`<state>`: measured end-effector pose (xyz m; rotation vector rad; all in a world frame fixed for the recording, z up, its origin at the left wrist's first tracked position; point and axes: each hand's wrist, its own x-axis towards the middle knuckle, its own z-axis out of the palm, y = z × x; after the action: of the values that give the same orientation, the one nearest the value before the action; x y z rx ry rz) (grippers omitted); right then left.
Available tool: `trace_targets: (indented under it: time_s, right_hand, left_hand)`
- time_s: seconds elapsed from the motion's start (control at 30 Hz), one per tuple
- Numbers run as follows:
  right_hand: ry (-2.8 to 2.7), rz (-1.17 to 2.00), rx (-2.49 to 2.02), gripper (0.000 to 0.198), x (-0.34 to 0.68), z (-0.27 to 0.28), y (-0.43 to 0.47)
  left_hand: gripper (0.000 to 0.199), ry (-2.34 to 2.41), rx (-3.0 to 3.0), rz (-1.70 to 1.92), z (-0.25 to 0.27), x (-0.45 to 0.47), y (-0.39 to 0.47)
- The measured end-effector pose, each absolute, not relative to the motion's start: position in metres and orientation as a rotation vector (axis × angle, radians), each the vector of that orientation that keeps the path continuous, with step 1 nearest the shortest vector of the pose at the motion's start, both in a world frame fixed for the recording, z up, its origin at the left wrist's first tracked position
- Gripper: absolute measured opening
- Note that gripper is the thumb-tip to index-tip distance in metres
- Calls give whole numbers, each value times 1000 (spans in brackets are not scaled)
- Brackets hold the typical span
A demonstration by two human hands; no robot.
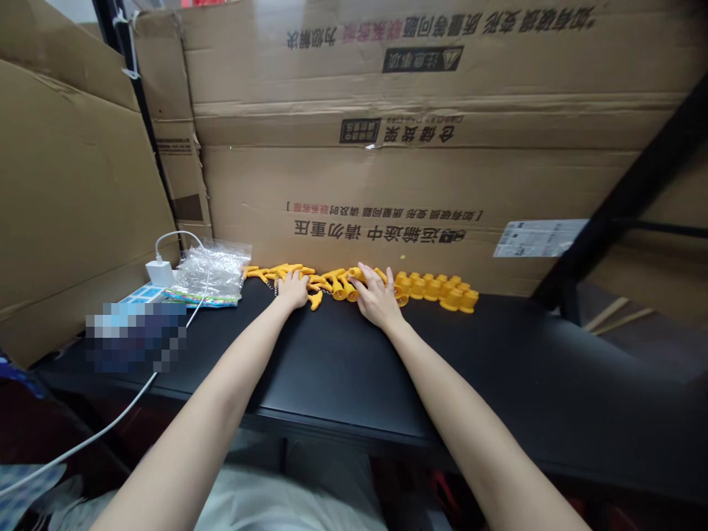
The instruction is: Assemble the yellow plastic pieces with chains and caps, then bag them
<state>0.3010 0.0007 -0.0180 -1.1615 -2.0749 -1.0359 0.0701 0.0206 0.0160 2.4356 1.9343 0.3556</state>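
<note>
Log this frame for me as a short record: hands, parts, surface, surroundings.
Left hand: left hand over yellow branching pieces; grip unclear
Right hand: right hand, fingers spread, at yellow flared pieces; grip partly hidden
Right of hands: yellow cup-like pieces, grouped closely
Surface: black tabletop
Left side: clear plastic packaging, white adapter with white cable
Behind: printed cardboard, white label at right

I get yellow cups [432, 289]: at least eight, exact total unclear. Branched yellow pieces [316, 300]: several, overlapping, can't tally. White charger [160, 272]: one. White cable [105, 429]: one. White label [540, 237]: one.
</note>
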Motion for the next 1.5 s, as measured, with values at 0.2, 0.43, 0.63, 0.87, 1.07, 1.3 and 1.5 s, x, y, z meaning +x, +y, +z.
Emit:
trace_targets:
  time_s: [0.2,0.43,0.63,0.87,1.07,1.3,1.5]
  right_hand:
    - [-2020,-972,-1206,48,300,-13,-4]
    - [-1902,-872,-1210,40,289,-5,-6]
    - [-1940,-681,-1200,36,271,-4,-7]
    - [-2101,-492,-1043,45,260,-5,-15]
    - [-2173,-546,-996,33,262,-6,-12]
    - [-2172,-618,-1082,32,264,-2,-15]
    - [-2215,-598,-999,31,252,0,-20]
  left_hand:
    - [33,2088,2324,315,38,66,18]
    - [24,2006,2011,939,44,31,8]
    - [22,1711,1808,1116,25,16,-12]
    - [23,1736,2303,873,15,6,-24]
    - [24,1706,2348,820,15,5,-23]
    - [26,1717,2339,834,11,2,-18]
    - [27,1666,2354,888,14,6,-22]
